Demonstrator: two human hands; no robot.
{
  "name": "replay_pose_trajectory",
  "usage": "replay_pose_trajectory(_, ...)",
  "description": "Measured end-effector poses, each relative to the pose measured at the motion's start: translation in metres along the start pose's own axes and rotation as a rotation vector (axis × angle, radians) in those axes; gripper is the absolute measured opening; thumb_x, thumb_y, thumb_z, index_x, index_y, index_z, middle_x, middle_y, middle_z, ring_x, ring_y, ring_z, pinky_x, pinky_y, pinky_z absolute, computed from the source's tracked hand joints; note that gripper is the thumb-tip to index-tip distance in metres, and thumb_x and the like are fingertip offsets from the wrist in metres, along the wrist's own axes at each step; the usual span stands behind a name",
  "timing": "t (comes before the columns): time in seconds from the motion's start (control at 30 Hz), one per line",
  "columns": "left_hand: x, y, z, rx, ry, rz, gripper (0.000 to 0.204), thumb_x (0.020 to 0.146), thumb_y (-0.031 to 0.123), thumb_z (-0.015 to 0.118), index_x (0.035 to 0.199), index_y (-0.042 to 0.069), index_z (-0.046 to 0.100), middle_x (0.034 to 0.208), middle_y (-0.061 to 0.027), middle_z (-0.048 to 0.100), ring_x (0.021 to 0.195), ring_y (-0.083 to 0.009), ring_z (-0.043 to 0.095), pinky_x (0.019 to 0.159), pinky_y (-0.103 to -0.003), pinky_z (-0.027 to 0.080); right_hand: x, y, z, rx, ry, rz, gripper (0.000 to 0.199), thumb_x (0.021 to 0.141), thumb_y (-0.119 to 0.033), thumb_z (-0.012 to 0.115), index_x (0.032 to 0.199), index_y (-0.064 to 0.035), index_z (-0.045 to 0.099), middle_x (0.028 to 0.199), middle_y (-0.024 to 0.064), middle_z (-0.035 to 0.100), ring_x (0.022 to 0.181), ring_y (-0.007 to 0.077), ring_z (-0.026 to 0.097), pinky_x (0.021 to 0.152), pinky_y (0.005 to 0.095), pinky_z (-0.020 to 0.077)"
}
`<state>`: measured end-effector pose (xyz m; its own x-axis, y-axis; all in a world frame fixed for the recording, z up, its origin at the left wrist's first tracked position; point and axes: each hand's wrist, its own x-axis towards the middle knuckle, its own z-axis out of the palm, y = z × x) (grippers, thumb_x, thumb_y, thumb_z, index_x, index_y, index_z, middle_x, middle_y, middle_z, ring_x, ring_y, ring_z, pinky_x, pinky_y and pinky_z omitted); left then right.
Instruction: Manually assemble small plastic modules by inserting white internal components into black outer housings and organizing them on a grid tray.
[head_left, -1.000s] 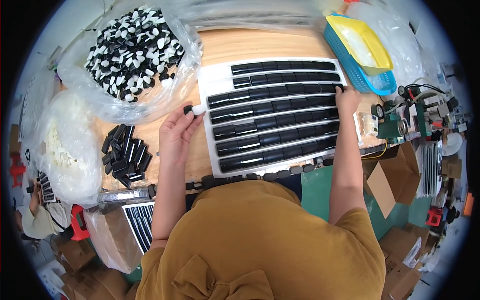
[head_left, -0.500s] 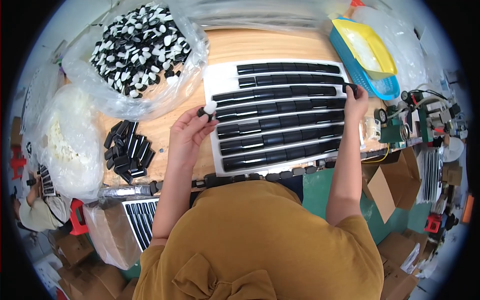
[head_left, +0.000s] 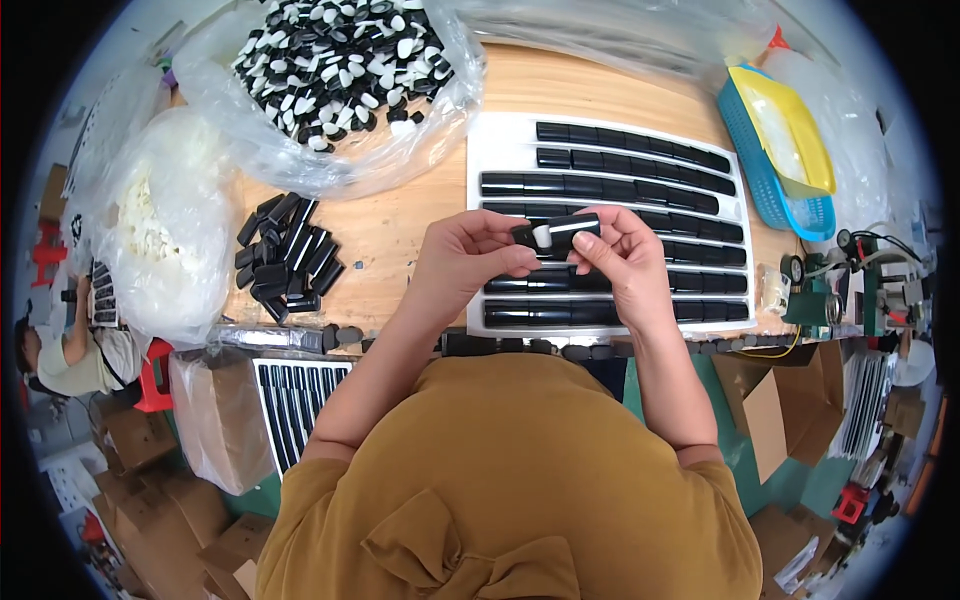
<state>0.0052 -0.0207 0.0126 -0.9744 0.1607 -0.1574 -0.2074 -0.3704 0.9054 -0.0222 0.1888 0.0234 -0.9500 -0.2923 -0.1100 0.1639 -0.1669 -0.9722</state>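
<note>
Over the middle of a white tray (head_left: 500,150), my two hands meet. Between the fingertips of my left hand (head_left: 462,258) is a small black piece with a white rounded tip (head_left: 541,236). My right hand (head_left: 632,265) pinches a glossy black case (head_left: 577,228) by its side. The white tip points at the case's left end; whether it has entered the case I cannot tell. Rows of similar black cases (head_left: 600,187) lie in the tray, and my hands hide parts of the middle rows.
A clear plastic bag (head_left: 460,120) at the back left holds a heap of black-and-white pieces (head_left: 345,70). Loose black cases (head_left: 290,255) are piled left of the tray. A blue basket (head_left: 752,150) with a yellow tray (head_left: 815,150) stands at the right, near small machinery (head_left: 815,300).
My right hand has come from the tray's right end to the middle with the black case. My left hand's white-tipped piece has been turned toward it. The whole view has shifted.
</note>
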Motion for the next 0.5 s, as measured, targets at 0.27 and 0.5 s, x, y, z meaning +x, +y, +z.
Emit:
replay_pose_trajectory(0.27, -0.005, 0.003, -0.003, 0.029, -0.031, -0.027, 0.027, 0.081, -0.004, 0.069, 0.108, -0.006, 0.063, 0.092, -0.0155, 0.07, 0.08, -0.0194, 0.07, 0.07, -0.027, 0.058, -0.004, -0.001, 0.011, -0.018, -0.089, 0.042, 0.019, 0.09, -0.005, 0.063, 0.108, 0.0002, 0.058, 0.087, 0.0053, 0.066, 0.073, 0.0089, 0.062, 0.065, 0.0209, 0.05)
replay_pose_trajectory(0.5, -0.006, 0.008, -0.007, 0.135, -0.059, -0.026, 0.027, 0.081, -0.006, 0.069, 0.107, -0.009, 0.063, 0.092, -0.0155, 0.07, 0.079, -0.0187, 0.07, 0.07, -0.026, 0.058, -0.009, -0.003, 0.016, -0.097, -0.109, -0.005, 0.023, 0.09, -0.004, 0.063, 0.111, 0.0021, 0.057, 0.085, 0.0045, 0.064, 0.074, 0.0081, 0.061, 0.067, 0.0209, 0.0502)
